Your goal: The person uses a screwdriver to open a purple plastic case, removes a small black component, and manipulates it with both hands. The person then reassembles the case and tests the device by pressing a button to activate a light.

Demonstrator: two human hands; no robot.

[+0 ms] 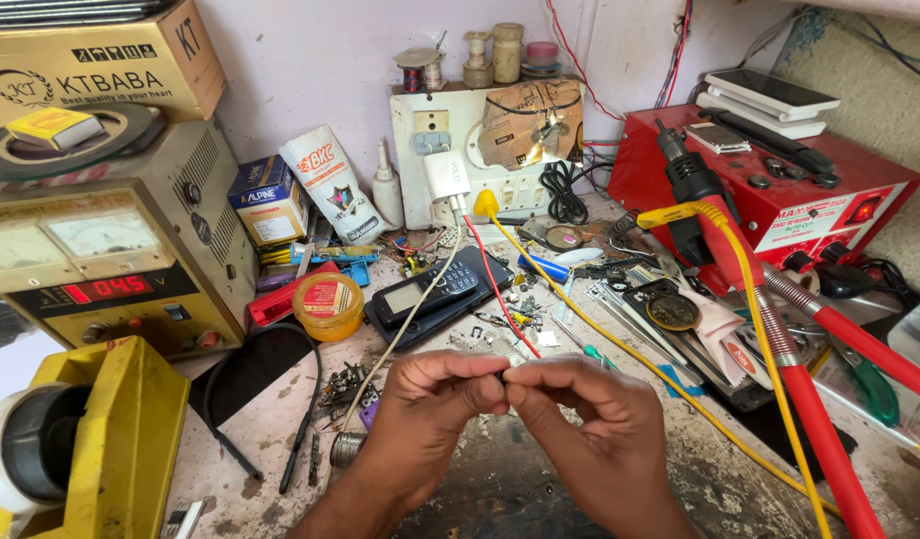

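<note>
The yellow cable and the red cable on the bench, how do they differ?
The yellow cable is the longer run, crossing the bench diagonally from the white socket board toward the lower right; the red cable is shorter and ends near the hands. The yellow cable lies clear of the left hand and right hand, while the red cable reaches almost to them. Both are thin and start at the board.

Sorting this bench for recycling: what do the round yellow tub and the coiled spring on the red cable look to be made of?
The round yellow tub looks like glossy, slightly see-through plastic, with a soft sheen on its wall. The coiled spring seems to be bare metal: grey, shiny turns wound round the red cable, whose smooth sleeve looks like plastic or rubber.
</note>
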